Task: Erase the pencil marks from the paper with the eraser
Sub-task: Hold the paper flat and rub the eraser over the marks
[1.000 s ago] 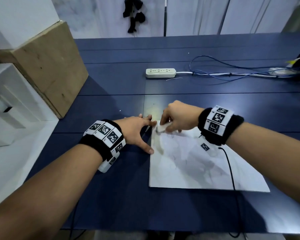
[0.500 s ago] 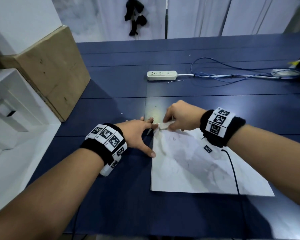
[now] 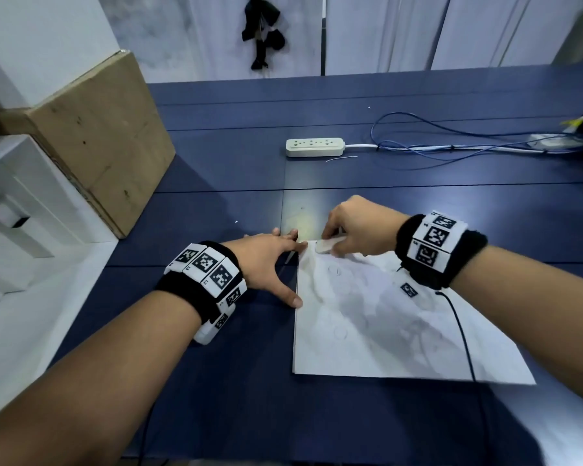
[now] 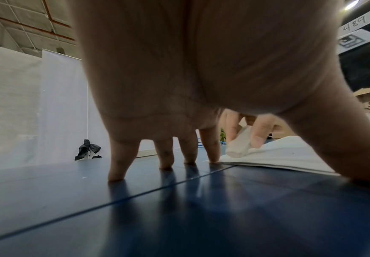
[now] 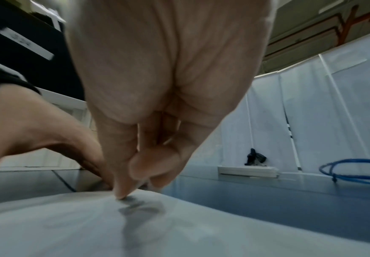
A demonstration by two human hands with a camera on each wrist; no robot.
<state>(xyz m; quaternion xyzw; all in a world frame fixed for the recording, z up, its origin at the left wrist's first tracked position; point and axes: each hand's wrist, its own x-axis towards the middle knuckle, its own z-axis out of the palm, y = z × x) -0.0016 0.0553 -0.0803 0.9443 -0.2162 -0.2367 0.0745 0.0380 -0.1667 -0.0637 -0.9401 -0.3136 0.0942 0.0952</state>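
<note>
Your right hand (image 3: 360,227): fingers curled, pinching the white eraser (image 3: 327,245) against the top left corner of the paper (image 3: 384,331), mid-frame in the head view. Your left hand (image 3: 266,260): fingers spread straight, tips pressing the blue tabletop (image 3: 216,183) at the paper's left edge. Faint pencil circles (image 3: 334,270) below the eraser.

I see a glossy, smooth blue table (image 3: 216,183), a matt, slightly wrinkled white paper (image 3: 367,331), and a rough brown cardboard box (image 3: 105,136).
</note>
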